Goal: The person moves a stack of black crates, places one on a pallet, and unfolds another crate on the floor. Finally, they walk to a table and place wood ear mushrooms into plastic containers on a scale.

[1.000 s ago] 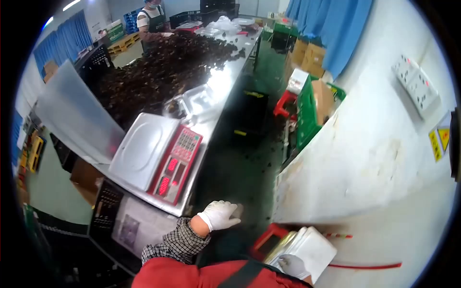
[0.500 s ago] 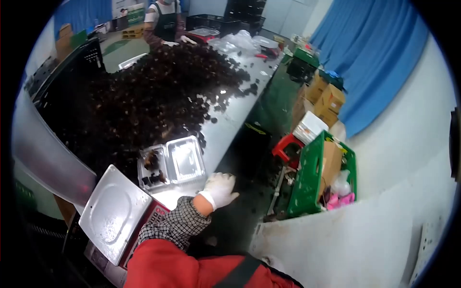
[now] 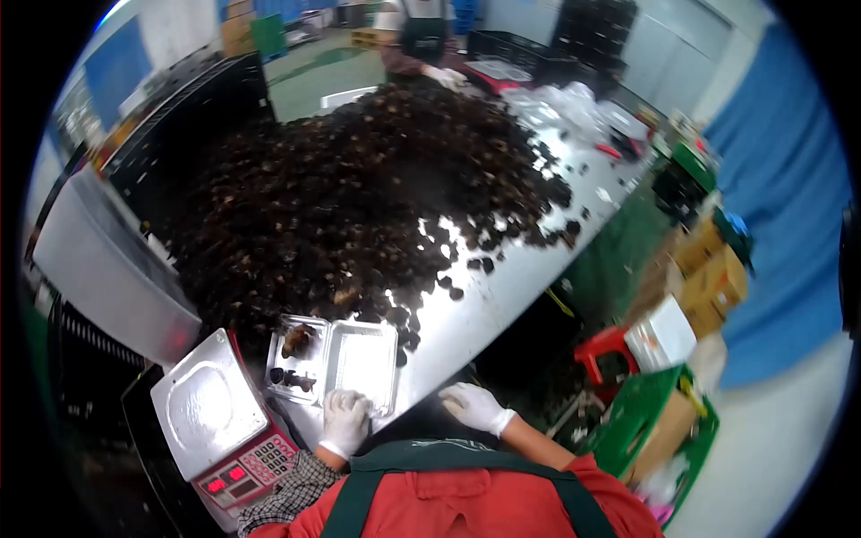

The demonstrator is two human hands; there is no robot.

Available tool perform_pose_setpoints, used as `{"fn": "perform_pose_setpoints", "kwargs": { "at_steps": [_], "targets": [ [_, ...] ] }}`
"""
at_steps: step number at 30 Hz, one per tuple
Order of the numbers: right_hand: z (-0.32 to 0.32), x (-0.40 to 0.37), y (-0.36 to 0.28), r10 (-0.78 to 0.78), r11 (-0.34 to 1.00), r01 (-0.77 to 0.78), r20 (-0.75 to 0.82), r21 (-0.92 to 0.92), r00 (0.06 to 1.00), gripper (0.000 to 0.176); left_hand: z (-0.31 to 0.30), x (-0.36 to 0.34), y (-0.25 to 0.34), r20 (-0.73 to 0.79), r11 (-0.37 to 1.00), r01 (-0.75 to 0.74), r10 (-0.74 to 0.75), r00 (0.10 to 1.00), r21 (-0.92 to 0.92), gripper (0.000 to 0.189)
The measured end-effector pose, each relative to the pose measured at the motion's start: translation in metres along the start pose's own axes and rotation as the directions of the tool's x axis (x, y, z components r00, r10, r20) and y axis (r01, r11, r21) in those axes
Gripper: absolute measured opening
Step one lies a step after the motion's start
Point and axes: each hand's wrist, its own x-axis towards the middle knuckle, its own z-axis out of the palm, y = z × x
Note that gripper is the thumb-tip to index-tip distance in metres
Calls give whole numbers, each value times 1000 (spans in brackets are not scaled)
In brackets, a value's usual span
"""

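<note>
My left hand [image 3: 345, 421], in a white glove, is at the near edge of a clear plastic clamshell box [image 3: 363, 359], its fingers bent over the rim; the thumb is hidden. The box lies open on the metal table. Its left half holds a brown piece [image 3: 298, 341] and some smaller black pieces [image 3: 291, 380]. My right hand [image 3: 475, 408], gloved too, hangs just off the table edge, fingers loosely stretched with nothing in them. Beyond the box spreads a large heap of dark brown, roundish pieces [image 3: 359, 197].
A red scale [image 3: 215, 421] with a steel pan and lit display stands at left, beside a grey bin [image 3: 117, 269]. Across the table a person [image 3: 426, 45] works at the heap. Plastic bags [image 3: 565, 108] lie far right; a green crate [image 3: 637, 421] and red stool [image 3: 605, 354] stand on the floor.
My left hand has come from beside the table back to the box's near edge. My right hand has come into view. The view has turned, showing the scale's keypad.
</note>
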Motion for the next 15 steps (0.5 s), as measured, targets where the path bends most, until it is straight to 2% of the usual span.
{"fn": "perform_pose_setpoints", "kwargs": {
  "at_steps": [1, 3, 4, 5, 6, 7, 9, 10, 11, 12, 13, 14, 15],
  "targets": [
    [-20, 24, 7, -62, 997, 66, 92, -48, 994, 24, 4, -1, 7, -14, 999, 46, -45, 999, 19, 19],
    [-28, 65, 26, -198, 980, 188, 204, 70, 959, 24, -4, -3, 18, -15, 988, 135, -135, 991, 79, 18],
    [-35, 84, 25, -192, 981, 179, 353, 70, 916, 24, -8, -1, 25, -26, 975, 191, -189, 982, 110, 18],
    [-41, 104, 21, -181, 983, 171, 493, 66, 851, 24, -10, -1, 34, -38, 960, 243, -240, 970, 140, 18],
    [-30, 130, 29, -154, 981, 191, 676, 19, 720, 30, -9, -2, 42, -55, 930, 317, -312, 948, 187, 20],
    [-35, 147, 25, -241, 969, 219, 661, 117, 711, 30, -11, -1, 48, -94, 908, 383, -372, 923, 171, 20],
    [-54, 185, 14, -281, 956, 275, 584, 103, 761, 34, -10, -1, 61, -183, 851, 510, -486, 854, 122, 21],
    [-40, 212, 30, -415, 909, 394, 355, 135, 837, 38, -19, 9, 66, -275, 863, 503, -497, 823, -56, 22],
    [-29, 241, 46, -521, 851, 507, 99, 135, 848, 42, -27, 20, 70, -365, 854, 515, -501, 785, -65, 20],
    [-51, 268, 36, -380, 922, 349, 210, 169, 901, 51, -38, 32, 71, -449, 853, 514, -495, 744, -90, 18],
    [-121, 267, -17, -104, 935, -72, 462, 347, 881, 52, -51, 44, 72, -528, 853, 510, -486, 696, -112, 16],
    [-124, 294, -12, -187, 961, 113, 293, 251, 938, 54, -66, 55, 78, -470, 704, 555, -709, 525, -443, 13],
    [-123, 313, -5, -239, 946, 195, 151, 261, 959, 54, -82, 64, 85, -329, 472, 509, -878, 348, -720, 10]
  ]
}}
